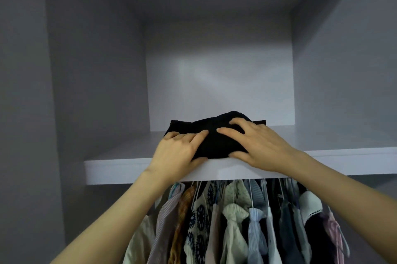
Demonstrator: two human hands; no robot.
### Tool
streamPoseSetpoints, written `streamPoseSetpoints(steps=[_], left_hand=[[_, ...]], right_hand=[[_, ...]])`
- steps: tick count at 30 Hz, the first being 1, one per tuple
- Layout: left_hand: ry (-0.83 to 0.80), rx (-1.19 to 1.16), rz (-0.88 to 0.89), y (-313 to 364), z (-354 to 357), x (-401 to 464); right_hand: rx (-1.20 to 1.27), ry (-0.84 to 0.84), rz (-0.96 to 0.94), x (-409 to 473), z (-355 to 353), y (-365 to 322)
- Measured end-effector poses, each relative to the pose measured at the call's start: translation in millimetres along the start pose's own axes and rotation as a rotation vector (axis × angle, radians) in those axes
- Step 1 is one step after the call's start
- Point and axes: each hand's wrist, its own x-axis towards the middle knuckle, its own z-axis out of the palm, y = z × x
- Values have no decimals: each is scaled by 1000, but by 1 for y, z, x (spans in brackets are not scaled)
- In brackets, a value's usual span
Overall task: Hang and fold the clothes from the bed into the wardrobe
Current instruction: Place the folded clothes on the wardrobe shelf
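Observation:
A folded black garment lies on the pale wardrobe shelf, near its front edge. My left hand holds its left side, fingers over the top and thumb under the front fold. My right hand holds the right side the same way, fingers spread on top and thumb at the front edge. The back of the garment bulges up behind my right fingers.
Below the shelf hang several clothes on hangers, packed tightly from left to right. The shelf compartment's grey side walls and back panel enclose the garment. Bare shelf board extends on both sides of it.

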Motion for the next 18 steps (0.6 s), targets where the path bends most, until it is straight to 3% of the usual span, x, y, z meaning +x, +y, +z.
streamPoseSetpoints(steps=[2,3,8,12,18], left_hand=[[166,53,-1,-6,8,-1],[166,78,-27,-9,12,0],[-176,-2,-223,-27,33,19],[-323,-129,-257,-46,39,48],[-326,-103,-223,-60,43,44]], right_hand=[[-77,62,6,5,7,-8],[-115,56,15,10,11,-12],[-184,-73,73,55,28,-20],[33,-258,82,91,32,-12],[357,-263,79,94,40,1]])
